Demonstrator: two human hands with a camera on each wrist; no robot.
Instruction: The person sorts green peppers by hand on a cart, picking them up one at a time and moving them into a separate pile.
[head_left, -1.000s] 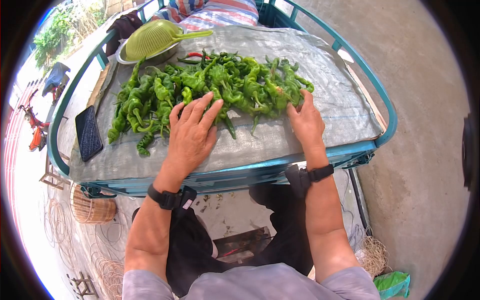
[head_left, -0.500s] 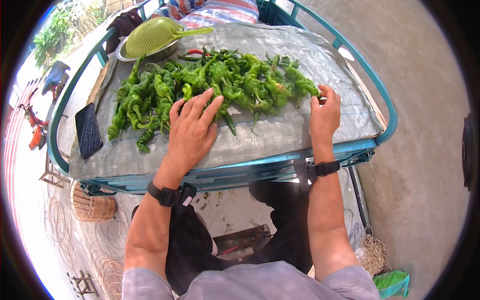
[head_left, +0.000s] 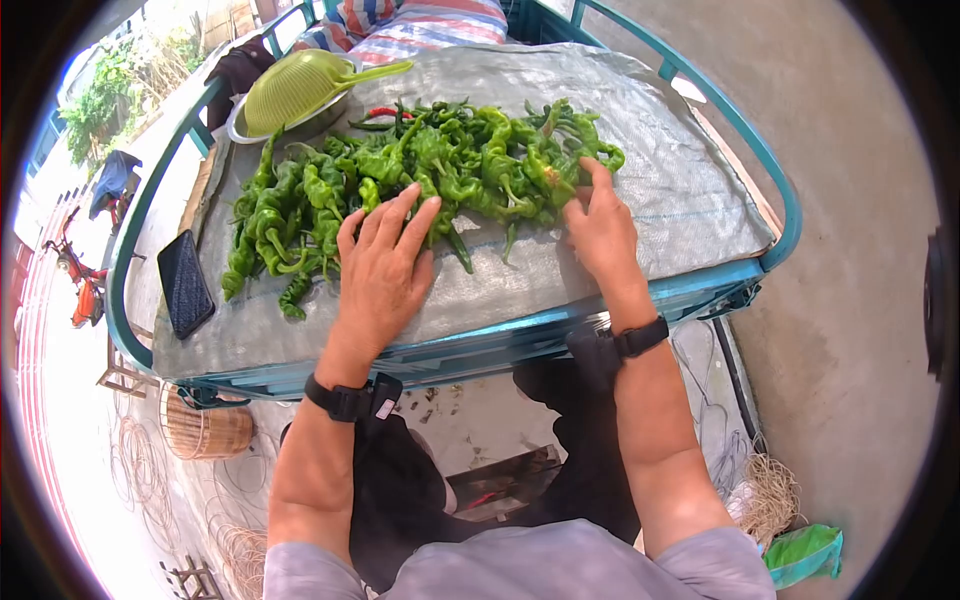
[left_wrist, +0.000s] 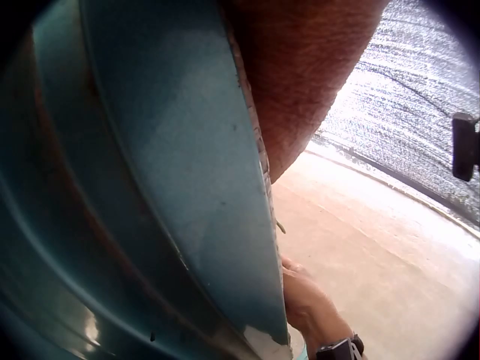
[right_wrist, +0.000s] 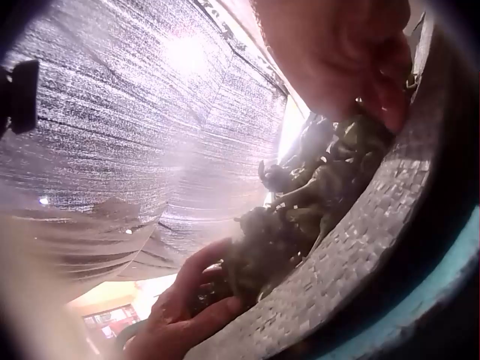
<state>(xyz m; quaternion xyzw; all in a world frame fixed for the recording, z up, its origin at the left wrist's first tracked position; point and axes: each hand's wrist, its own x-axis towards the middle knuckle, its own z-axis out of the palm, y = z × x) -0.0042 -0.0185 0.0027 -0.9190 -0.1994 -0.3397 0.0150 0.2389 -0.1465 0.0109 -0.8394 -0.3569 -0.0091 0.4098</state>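
Observation:
A wide heap of twisted green peppers (head_left: 430, 165) lies on a grey woven sheet (head_left: 660, 150). My left hand (head_left: 385, 270) rests at the heap's near edge, fingers straight and spread over the closest peppers. At the heap's right end is my right hand (head_left: 605, 235), its index finger stretched onto the peppers and its thumb apart from it. In the right wrist view, the fingertips of the right hand (right_wrist: 352, 60) reach down into the peppers (right_wrist: 330, 172), while the left hand (right_wrist: 187, 307) touches their other end. One red pepper (head_left: 385, 113) lies at the back of the heap.
A yellow-green strainer (head_left: 300, 92) sits upside down in a metal bowl (head_left: 240, 125) at the back left. A phone (head_left: 186, 285) lies at the left. Blue rails (head_left: 745, 135) border the cart bed. A wicker basket (head_left: 205, 425) stands on the ground below.
My right hand went out to the right, to the tip of a pepper at the heap's end, then came back left onto the heap. My left hand has stayed in place on the peppers.

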